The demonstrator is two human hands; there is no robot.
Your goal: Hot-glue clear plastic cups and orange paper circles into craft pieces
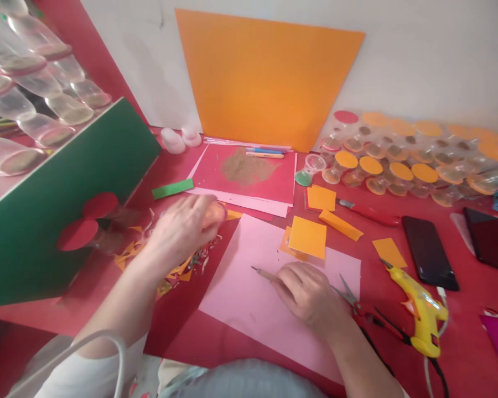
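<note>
My left hand is closed round a small clear plastic cup with a pinkish rim, above a pile of orange paper scraps and shavings. The fingers cover part of the cup. My right hand grips a slim, tan pencil-like tool, its grey tip pointing left. That hand rests over a pink sheet on the red table. Just beyond it, an orange paper square sits on top of a clear piece, mostly hidden.
A yellow glue gun, scissors, a red-handled cutter and a black phone lie right. Rows of clear cups with orange discs stand behind. A green board leans left; sand lies on red paper.
</note>
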